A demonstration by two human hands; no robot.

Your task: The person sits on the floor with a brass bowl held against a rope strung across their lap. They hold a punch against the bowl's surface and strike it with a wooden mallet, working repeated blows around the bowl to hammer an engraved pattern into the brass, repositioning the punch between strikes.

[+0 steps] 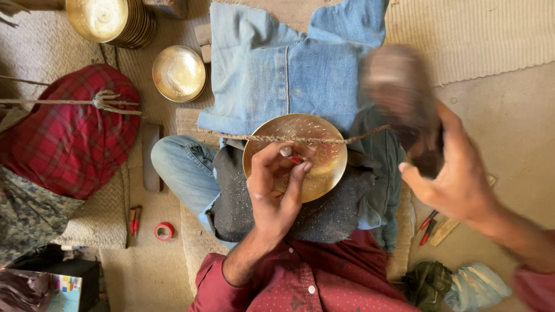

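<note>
While my left fingertips [304, 167] pinch together on a small red-handled punch [292, 157], its tip rests on the face of the brass plate [324, 173], just left of the plate's middle. My left hand [274, 190] arches over the plate's near-left part, thumb and forefinger clamped on the tool and the other fingers curled beneath.

My right hand [457, 173] is raised off to the right of the plate, fingers wrapped tight around the handle of a dark mallet [399, 92], whose head is blurred above the plate's upper right. The mallet does not touch the plate or the punch.

The brass plate lies face up on my lap, on a dark grey speckled cloth [324, 219] spread over my jeans. A thin twisted cord [300, 139] runs across the plate's far edge from left to right. Beyond it a folded piece of blue denim [277, 69] lies over the woven mat [474, 34].

Further out, a single brass bowl [178, 73] sits on the floor near the denim's left edge, and a stack of brass bowls [113, 22] stands at the far left corner. A red plaid cushion [69, 133] lies to the left, with a roll of red tape [164, 231] and two red-handled tools [134, 219] on the floor nearer to me. More red-handled tools [428, 226] lie to my right, just below my right hand.
</note>
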